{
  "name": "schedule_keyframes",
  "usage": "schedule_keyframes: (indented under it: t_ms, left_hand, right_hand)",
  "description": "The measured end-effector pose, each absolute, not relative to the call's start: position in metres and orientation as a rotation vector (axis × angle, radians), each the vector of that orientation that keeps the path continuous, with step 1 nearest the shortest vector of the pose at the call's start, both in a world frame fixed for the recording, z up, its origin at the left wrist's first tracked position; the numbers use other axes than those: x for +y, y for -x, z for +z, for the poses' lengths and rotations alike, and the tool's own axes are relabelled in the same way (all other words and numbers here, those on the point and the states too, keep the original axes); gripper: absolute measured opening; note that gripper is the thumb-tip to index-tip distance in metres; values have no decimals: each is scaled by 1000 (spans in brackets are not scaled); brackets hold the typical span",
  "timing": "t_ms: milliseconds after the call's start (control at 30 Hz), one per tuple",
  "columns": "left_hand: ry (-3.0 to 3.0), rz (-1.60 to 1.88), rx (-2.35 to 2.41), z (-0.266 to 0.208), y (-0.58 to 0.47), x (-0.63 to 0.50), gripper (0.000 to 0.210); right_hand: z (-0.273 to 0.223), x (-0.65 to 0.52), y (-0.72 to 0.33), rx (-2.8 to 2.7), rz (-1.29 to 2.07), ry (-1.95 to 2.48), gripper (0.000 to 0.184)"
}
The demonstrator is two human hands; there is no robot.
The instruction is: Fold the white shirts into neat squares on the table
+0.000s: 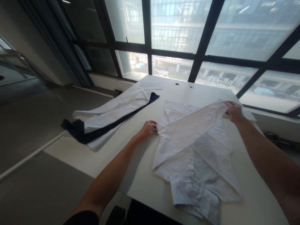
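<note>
A white button-up shirt [178, 140] lies on the white table [140, 168], its collar end towards me and some buttons showing down the front. One sleeve runs diagonally across the body, up to the far right. My right hand [234, 111] is closed on the end of that sleeve. At the shirt's left edge, my left hand [149, 128] is closed with its fingertips pinching the cloth. The other sleeve is partly covered by the crossing one.
White and dark navy clothing [117, 109] lies along the table's left side, partly over its edge. Behind it are printed sheets of paper [152, 83]. A small dark round item [177, 83] is near the far edge, below large windows. A white item [249, 115] sits beyond my right hand.
</note>
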State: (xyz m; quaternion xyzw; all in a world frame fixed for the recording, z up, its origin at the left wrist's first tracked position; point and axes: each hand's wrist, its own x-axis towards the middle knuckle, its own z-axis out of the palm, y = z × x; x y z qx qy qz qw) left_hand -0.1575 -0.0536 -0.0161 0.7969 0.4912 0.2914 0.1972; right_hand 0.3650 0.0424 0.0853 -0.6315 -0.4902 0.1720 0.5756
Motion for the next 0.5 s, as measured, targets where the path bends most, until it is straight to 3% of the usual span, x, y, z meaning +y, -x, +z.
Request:
schedule_keyframes:
  t_ms: [500]
  left_hand:
    - [-2306, 714, 1540, -22, 151, -55, 19]
  right_hand:
    - [38, 17, -367, -1380, 16, 2047, 26]
